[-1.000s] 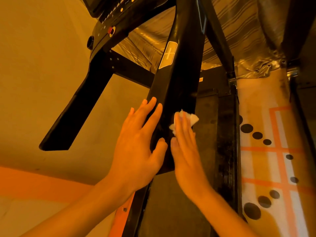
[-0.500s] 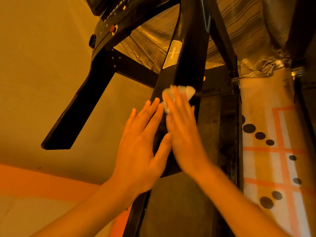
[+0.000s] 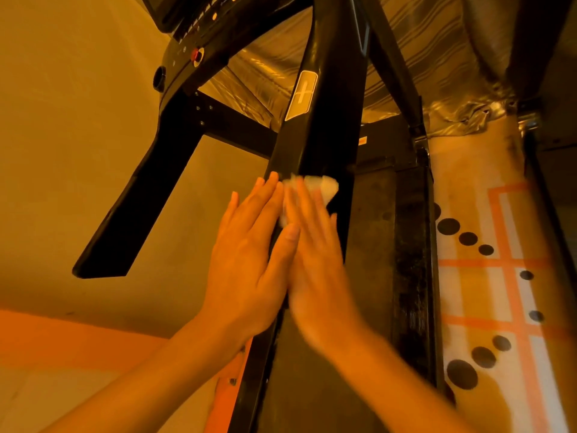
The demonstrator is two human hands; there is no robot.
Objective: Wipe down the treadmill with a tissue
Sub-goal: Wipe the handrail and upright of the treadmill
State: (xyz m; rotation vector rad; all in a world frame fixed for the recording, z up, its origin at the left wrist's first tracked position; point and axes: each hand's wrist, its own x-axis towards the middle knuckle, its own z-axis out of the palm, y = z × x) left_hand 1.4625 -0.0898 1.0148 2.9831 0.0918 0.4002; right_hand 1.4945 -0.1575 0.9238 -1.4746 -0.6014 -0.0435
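a plain wall (image 3: 62, 120) fills the left side of the view, with an orange band (image 3: 62, 335) along its lower edge. a black treadmill (image 3: 331, 135) rises through the middle, seen from low down looking up along one glossy upright post. its console (image 3: 193, 29) sits at the top edge of the view, and a black handrail (image 3: 140, 207) slants down from it toward the lower left. to the right of the treadmill's frame lies a pale mat (image 3: 468, 295) marked with orange lines and black dots. shiny striped fabric (image 3: 421, 51) hangs behind the post, across the upper right.

two bare forearms reach up from the bottom edge. the left hand (image 3: 246, 260) lies flat against the left edge of the post, fingers straight and close together, holding nothing. the right hand (image 3: 318, 267), blurred, lies just beside it on the post's front face, its thumb side touching the left thumb. its fingers are straight and press on a tissue rather than curling round it.

a pale label (image 3: 302, 94) with a plus sign sits on the post, above both hands. the white tissue (image 3: 321, 185) is crumpled under the right fingertips, on the post's face below the label, and it shows past the fingertips and reaches toward the post's right edge. a small red button (image 3: 196, 53) sits on the console's lower edge.
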